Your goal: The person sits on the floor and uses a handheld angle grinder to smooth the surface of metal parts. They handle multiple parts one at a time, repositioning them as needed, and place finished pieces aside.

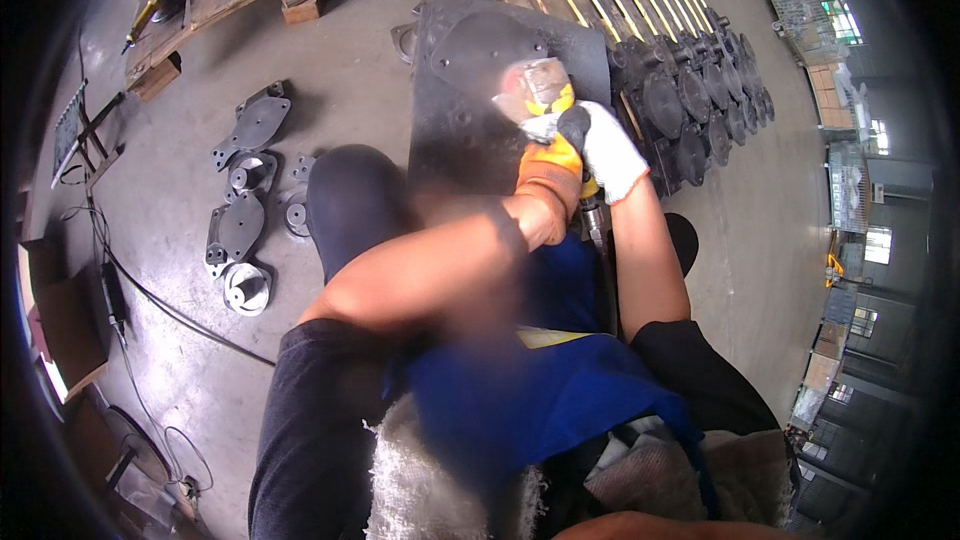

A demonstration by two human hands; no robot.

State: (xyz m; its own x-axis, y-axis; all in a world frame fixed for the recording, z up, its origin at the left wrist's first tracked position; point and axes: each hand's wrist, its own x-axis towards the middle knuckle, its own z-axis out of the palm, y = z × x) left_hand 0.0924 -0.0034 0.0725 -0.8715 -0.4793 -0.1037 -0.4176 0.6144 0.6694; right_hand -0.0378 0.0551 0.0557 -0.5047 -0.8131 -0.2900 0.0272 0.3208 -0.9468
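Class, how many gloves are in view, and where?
2: orange glove on the left hand, white glove on the right hand, both on the power tool.

Bright windows (878, 245) shine beyond a grey floor (740, 290).

Our left forearm (430, 268) slants inward to our orange-gloved left hand (552, 172), fingers curled; our right forearm (648, 260) reaches forward, our white-gloved right hand (608, 152) curled close beside it.

A grinder (548, 88) — yellow — is near a dark plate (485, 42).
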